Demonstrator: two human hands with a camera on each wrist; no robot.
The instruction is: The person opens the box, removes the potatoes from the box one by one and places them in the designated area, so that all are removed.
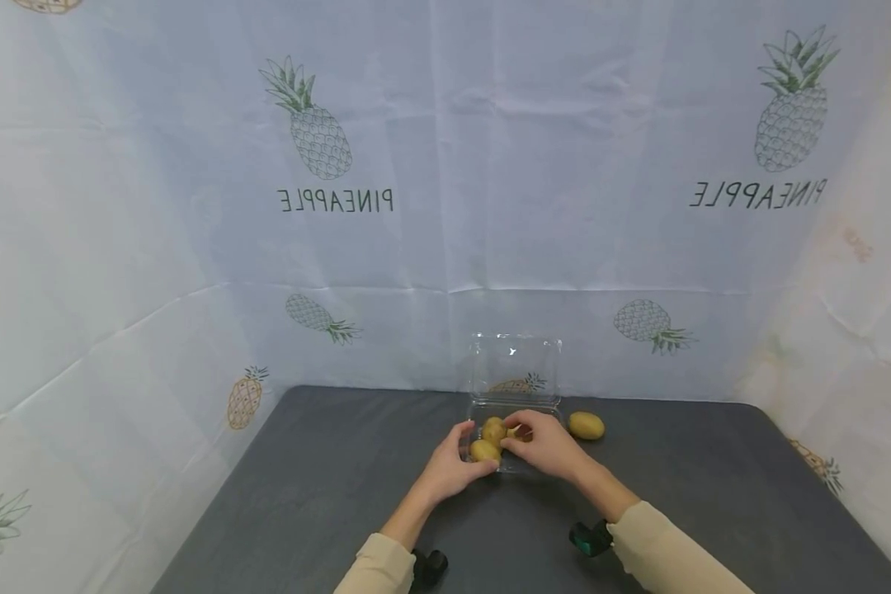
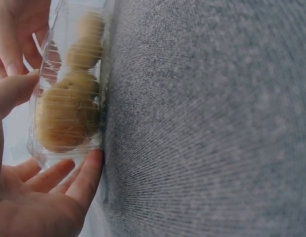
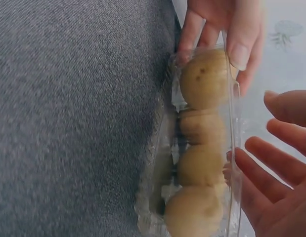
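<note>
A clear plastic clamshell container (image 1: pixel 518 467) stands on the dark table, its lid (image 1: pixel 516 359) raised at the back. Several yellow-brown potatoes (image 1: pixel 494 431) lie inside, in a row along the near wall in both wrist views. My left hand (image 1: pixel 449 466) grips the container's left end, thumb at the near rim and fingers round the end wall. Over the right part of the container is my right hand (image 1: pixel 545 445), its fingers relaxed and apart, with nothing held in the right wrist view. Another potato (image 1: pixel 586 426) rests on the table just right of the container.
The grey table (image 1: pixel 327 495) ends at the back and sides against a hanging white cloth (image 1: pixel 505 231) printed with pineapples. Black devices (image 1: pixel 591 538) are strapped at both wrists, by the beige sleeves.
</note>
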